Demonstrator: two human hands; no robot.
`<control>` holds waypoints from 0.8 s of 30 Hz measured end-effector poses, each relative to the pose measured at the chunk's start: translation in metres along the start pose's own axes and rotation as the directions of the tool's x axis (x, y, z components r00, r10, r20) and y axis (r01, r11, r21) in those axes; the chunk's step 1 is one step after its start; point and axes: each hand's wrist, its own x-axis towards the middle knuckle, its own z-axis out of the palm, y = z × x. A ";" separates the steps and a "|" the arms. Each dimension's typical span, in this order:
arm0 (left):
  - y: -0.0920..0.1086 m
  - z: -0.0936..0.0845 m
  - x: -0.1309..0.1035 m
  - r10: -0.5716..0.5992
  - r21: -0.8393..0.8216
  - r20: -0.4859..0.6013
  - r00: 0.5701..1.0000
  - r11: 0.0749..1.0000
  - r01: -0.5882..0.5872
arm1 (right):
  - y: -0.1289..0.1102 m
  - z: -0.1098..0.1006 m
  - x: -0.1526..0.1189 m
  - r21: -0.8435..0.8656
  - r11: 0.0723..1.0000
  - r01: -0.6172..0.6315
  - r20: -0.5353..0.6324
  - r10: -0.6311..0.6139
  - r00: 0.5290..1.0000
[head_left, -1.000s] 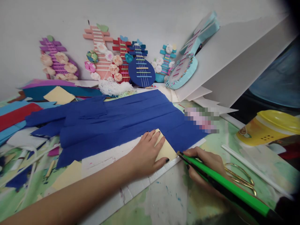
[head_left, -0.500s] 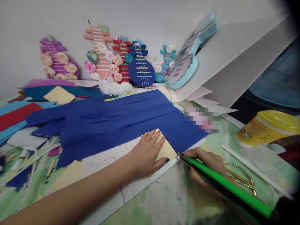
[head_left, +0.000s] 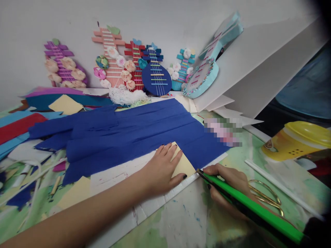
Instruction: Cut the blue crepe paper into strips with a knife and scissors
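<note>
At the near edge of blue crepe paper (head_left: 134, 131), pressed yellow paper square (head_left: 185, 166) flat with spread left hand (head_left: 161, 168), likely to steady it; pinched green-and-black tool (head_left: 253, 203) in right hand (head_left: 231, 179) beside its right corner.

no readable text, no legible labels, numbers or signs

Pinkish thing (head_left: 222, 132) blurred, yellow cup (head_left: 292, 143) clipped

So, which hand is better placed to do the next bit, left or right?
Right, I'd say. The right hand grips the green-and-black tool, its tip by the corner of the cream paper. The left hand lies spread on that paper, so it seems better placed to steady it.
</note>
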 end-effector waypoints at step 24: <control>0.002 0.001 -0.001 0.036 0.055 -0.031 0.999 0.998 -0.034 | 0.011 0.021 0.136 0.788 0.287 -0.545 0.481 0.264 0.836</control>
